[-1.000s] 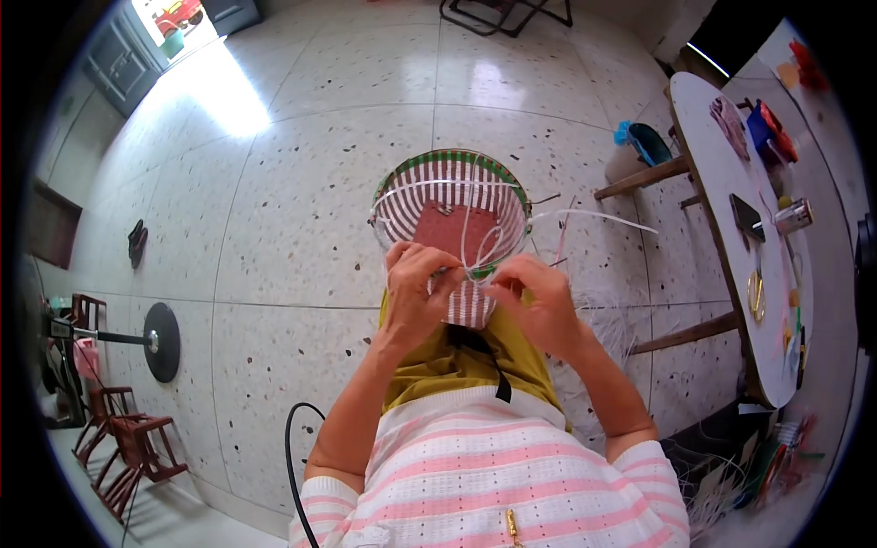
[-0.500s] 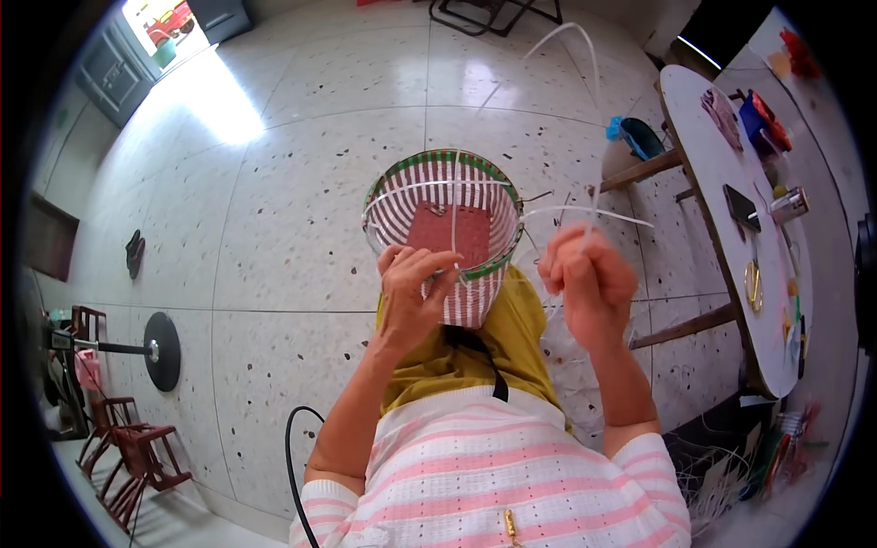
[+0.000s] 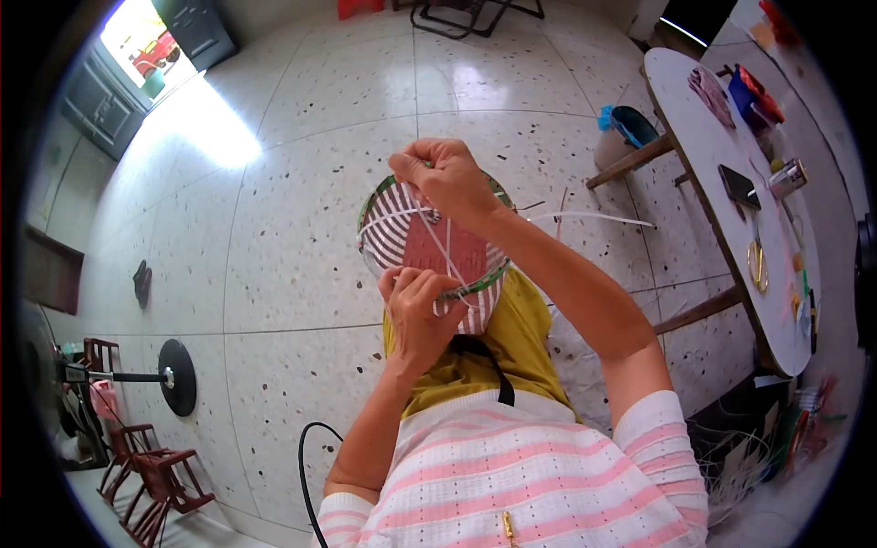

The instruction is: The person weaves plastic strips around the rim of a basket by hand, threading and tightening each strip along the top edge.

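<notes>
Grip of right hand (image 3: 441,173) pinches white strip (image 3: 443,245); left hand (image 3: 420,309) pinches basket rim (image 3: 494,276).

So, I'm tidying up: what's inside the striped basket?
The basket shows a reddish base with white strips crossing above and a small, unclear object near its far edge. The right hand hides part of the far side.

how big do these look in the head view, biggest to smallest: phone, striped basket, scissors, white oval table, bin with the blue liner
1. white oval table
2. striped basket
3. bin with the blue liner
4. phone and gold-handled scissors, too alike to rank
</notes>
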`<state>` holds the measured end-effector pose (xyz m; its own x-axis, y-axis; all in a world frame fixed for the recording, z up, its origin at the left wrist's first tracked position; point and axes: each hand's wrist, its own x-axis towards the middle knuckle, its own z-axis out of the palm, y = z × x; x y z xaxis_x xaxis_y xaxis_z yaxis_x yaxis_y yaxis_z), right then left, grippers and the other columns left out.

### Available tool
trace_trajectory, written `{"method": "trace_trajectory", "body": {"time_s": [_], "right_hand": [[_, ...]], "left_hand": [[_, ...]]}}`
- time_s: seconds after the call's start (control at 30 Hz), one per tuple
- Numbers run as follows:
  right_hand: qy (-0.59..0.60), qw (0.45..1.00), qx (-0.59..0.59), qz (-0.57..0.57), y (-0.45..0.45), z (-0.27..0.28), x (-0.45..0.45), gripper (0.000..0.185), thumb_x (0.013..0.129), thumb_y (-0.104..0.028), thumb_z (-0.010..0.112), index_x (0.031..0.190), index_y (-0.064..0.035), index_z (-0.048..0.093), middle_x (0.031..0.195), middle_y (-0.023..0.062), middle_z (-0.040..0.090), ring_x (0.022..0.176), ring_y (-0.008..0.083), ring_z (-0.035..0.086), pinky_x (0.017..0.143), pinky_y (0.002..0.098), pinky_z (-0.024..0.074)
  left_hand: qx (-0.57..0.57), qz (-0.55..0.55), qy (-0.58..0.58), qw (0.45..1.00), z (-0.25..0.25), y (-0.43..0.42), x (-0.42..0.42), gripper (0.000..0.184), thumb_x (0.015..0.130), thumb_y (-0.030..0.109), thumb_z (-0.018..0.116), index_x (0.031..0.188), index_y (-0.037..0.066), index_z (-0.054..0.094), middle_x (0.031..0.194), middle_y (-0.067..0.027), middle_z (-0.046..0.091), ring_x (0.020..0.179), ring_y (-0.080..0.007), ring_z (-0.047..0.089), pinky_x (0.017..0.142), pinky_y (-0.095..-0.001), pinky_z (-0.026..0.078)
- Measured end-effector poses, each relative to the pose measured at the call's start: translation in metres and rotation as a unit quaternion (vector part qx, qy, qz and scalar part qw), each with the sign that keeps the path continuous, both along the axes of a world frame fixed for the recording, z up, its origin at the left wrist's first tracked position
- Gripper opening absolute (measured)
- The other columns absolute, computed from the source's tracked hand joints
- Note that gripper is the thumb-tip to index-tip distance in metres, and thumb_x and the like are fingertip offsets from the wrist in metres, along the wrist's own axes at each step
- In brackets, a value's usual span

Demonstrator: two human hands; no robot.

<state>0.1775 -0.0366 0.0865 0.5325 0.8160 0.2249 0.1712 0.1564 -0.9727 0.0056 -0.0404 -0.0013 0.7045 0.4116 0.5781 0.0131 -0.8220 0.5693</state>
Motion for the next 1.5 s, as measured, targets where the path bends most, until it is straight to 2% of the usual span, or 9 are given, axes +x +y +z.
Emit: {"method": "trace_trajectory", "body": {"time_s": [0.17,0.4,0.67,1.03,1.1,1.2,1.27,1.33,1.5], "right_hand": [[0.159,0.986,0.017,0.039,-0.028,0.003,-0.001,0.021,0.097,-0.014,0.064,0.096,0.0067,0.069,0.079,0.0035,0.067,0.067,0.0101,0.064,0.054,0.0242,0.0506],[-0.299,0.954,0.007,0.033,-0.127,-0.038,-0.015,0.014,0.086,-0.004,0.073,0.1,-0.0017,0.071,0.09,0.0098,0.067,0.076,0.0212,0.068,0.067,0.0309,0.0546],[-0.211,0.975,0.07,-0.011,-0.127,-0.066,-0.048,0.009,0.085,-0.001,0.074,0.093,0.0009,0.069,0.09,0.0105,0.066,0.076,0.0197,0.065,0.065,0.0299,0.052],[-0.079,0.904,0.415,-0.066,-0.297,0.157,0.007,0.013,0.097,-0.011,0.056,0.085,-0.0078,0.054,0.087,0.0068,0.051,0.076,0.0173,0.051,0.075,0.0308,0.0436],[-0.078,0.891,0.442,0.076,-0.298,0.225,0.028,0.017,0.103,-0.023,0.058,0.094,-0.0103,0.065,0.097,0.0076,0.065,0.06,0.0136,0.057,0.049,0.0261,0.0407],[-0.065,0.889,0.454,0.004,-0.302,0.249,0.07,0.019,0.101,-0.016,0.06,0.085,-0.0042,0.059,0.087,0.0065,0.058,0.053,0.0099,0.047,0.047,0.0257,0.0354],[-0.017,0.826,0.429,-0.365,-0.282,0.229,0.109,0.015,0.099,-0.012,0.058,0.094,0.0019,0.062,0.081,0.0083,0.045,0.074,0.0165,0.043,0.068,0.0275,0.0362],[-0.03,0.955,0.233,0.182,-0.237,0.165,0.144,0.014,0.1,-0.007,0.056,0.101,0.0003,0.067,0.085,0.0061,0.06,0.074,0.008,0.053,0.072,0.0262,0.0459],[0.19,0.969,0.097,0.127,-0.14,0.07,0.066,0.018,0.097,-0.005,0.062,0.113,0.0019,0.068,0.097,0.0124,0.072,0.071,0.0121,0.065,0.057,0.0165,0.0549]], "left_hand": [[0.003,0.017,-0.023,1.0,0.0,-0.001,0.002,0.028,0.068,0.026,0.087,0.079,0.009,0.068,0.074,-0.0018,0.063,0.078,-0.0222,0.056,0.09,-0.038,0.035],[-0.033,0.031,-0.039,0.998,0.0,0.007,0.009,0.022,0.065,0.017,0.084,0.079,0.009,0.069,0.075,-0.0034,0.066,0.078,-0.0231,0.059,0.088,-0.0379,0.037],[-0.047,0.035,-0.046,0.997,-0.002,0.01,0.013,0.026,0.067,0.013,0.083,0.087,0.007,0.067,0.078,-0.0039,0.065,0.077,-0.023,0.06,0.09,-0.0373,0.037],[-0.142,0.035,-0.054,0.988,-0.009,0.057,0.029,0.026,0.074,0.019,0.086,0.088,0.009,0.066,0.079,-0.0029,0.068,0.077,-0.0209,0.062,0.095,-0.0371,0.035],[-0.206,0.013,-0.024,0.978,-0.009,0.065,0.027,0.026,0.075,0.018,0.085,0.09,0.009,0.066,0.08,-0.0021,0.069,0.078,-0.018,0.062,0.094,-0.0361,0.035],[-0.239,-0.001,-0.013,0.971,-0.01,0.068,0.025,0.026,0.075,0.013,0.084,0.093,0.009,0.066,0.081,-0.0013,0.07,0.08,-0.0156,0.06,0.093,-0.0329,0.037],[-0.246,-0.013,-0.014,0.969,-0.017,0.075,0.023,0.028,0.074,0.012,0.085,0.095,0.009,0.068,0.081,-0.0006,0.07,0.084,-0.0165,0.058,0.09,-0.0328,0.04],[-0.211,-0.014,-0.015,0.977,-0.02,0.082,0.017,0.028,0.073,0.013,0.085,0.095,0.008,0.069,0.08,-0.0003,0.069,0.085,-0.0176,0.058,0.089,-0.0334,0.041],[-0.122,-0.041,-0.003,0.992,-0.008,0.08,0.007,0.019,0.073,0.014,0.086,0.086,0.009,0.073,0.078,0.0006,0.068,0.08,-0.0169,0.057,0.092,-0.0357,0.038]]}}
